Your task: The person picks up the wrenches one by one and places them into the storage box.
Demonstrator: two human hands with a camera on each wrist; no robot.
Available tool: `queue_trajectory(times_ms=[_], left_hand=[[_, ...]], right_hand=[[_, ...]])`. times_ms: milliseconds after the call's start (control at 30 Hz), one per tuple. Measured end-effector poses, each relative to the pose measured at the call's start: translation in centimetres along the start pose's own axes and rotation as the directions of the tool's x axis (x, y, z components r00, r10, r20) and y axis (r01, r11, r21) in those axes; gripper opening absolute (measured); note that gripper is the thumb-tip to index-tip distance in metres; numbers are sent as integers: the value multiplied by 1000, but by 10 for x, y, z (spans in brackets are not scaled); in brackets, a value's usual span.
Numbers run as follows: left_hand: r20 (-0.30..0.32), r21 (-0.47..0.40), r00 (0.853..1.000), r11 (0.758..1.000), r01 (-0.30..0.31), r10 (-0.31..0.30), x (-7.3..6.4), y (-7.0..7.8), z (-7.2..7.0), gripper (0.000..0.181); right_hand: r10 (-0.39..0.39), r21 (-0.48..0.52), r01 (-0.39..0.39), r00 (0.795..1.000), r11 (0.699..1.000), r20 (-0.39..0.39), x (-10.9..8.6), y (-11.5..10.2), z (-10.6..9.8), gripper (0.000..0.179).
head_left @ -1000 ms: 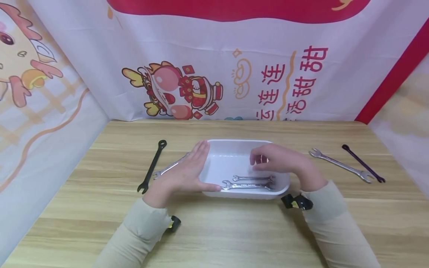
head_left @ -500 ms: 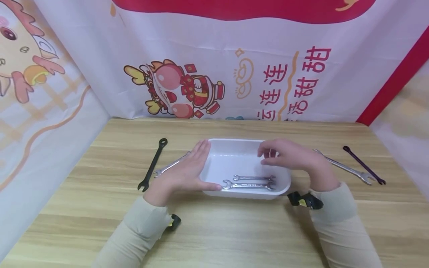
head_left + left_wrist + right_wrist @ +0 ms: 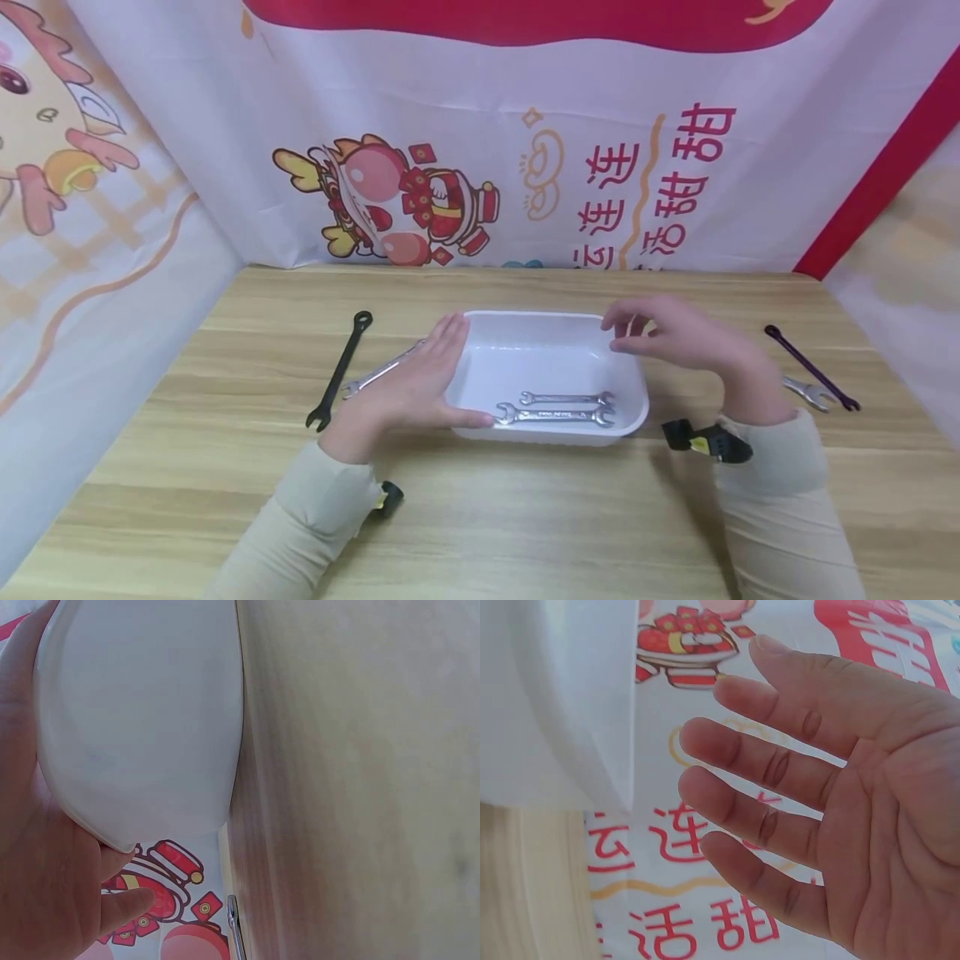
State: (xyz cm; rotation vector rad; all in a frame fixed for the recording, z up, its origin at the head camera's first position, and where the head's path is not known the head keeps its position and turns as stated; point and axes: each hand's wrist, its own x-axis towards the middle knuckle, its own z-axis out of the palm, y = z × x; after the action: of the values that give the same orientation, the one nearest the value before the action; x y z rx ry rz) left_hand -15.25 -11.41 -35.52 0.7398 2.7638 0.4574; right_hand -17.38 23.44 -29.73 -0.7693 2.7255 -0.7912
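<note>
In the head view, my left hand braces the left end of a white plastic tray, fingers extended along the side and thumb on the near rim. The left wrist view shows the tray's outer wall beside that palm. Two silver open-end wrenches lie along the tray's near side: a smaller one and a larger one. Over the right rear corner hovers my right hand, holding nothing. Its fingers are loosely bent in the right wrist view, apart from the tray wall.
Left of the tray lie a black combination wrench and a silver wrench, partly behind my left hand. To the right are a dark purple wrench and a silver wrench, mostly covered by my right arm. Printed cloth backs the wooden table.
My right hand has moved rightward and up, from above the tray's interior to its right rear corner. Its arm now covers more of the silver wrench at right. My left hand stays put.
</note>
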Motion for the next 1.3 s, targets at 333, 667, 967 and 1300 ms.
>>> queue_trajectory(times_ms=[333, 667, 967, 1300], left_hand=[[1, -9, 1000, 1000, 13, -13, -2, -1, -1, 131], [-4, 4, 1000, 1000, 4, -4, 0, -1, 1, 131], [2, -3, 1000, 1000, 12, -12, 0, 1, 1, 132], [-2, -16, 1000, 1000, 23, -23, -2, 1, 1, 131]], right_hand=[[39, -18, -40, 998, 999, -54, -12, 6, -15, 27], [108, 20, -107, 991, 994, -81, -21, 25, -20, 36], [157, -53, -161, 985, 986, -76, -27, 42, -25, 38], [170, -102, -176, 983, 979, -67, -35, 60, -36, 46]])
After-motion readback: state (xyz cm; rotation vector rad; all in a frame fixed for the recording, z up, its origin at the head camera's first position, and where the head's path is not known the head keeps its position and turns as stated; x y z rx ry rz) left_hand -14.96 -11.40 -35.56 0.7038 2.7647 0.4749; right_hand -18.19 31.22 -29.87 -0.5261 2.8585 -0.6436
